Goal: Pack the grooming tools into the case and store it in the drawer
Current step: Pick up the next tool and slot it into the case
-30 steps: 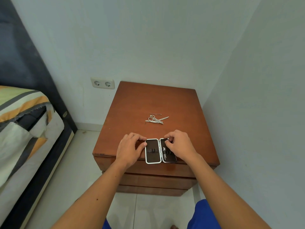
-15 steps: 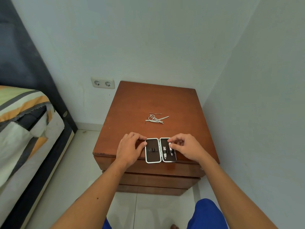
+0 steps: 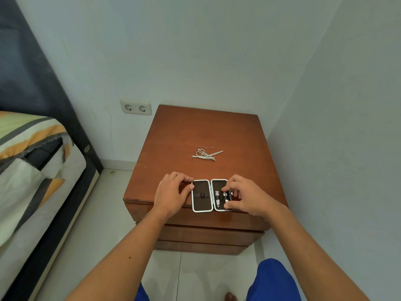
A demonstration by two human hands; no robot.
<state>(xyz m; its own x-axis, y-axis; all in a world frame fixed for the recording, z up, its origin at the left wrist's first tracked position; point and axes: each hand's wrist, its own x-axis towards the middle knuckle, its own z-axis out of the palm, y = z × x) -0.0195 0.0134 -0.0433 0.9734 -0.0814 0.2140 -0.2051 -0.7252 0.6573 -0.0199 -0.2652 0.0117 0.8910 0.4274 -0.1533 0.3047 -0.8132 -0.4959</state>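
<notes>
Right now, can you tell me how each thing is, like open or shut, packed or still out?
Case: open flat on the nightstand.
Left half: straps empty.
Right half: two tools strapped in.
Loose tools: still out, piled mid-top.
Nightstand drawers: shut.
Left hand: steadying the case edge.
Right hand: fingers on the packed tools.

My only view is the head camera, looking steeply forward and down from standing height onto the reddish-brown wooden square counter (image 3: 201, 131), close enough that both forearms enter from the bottom edge.
</notes>
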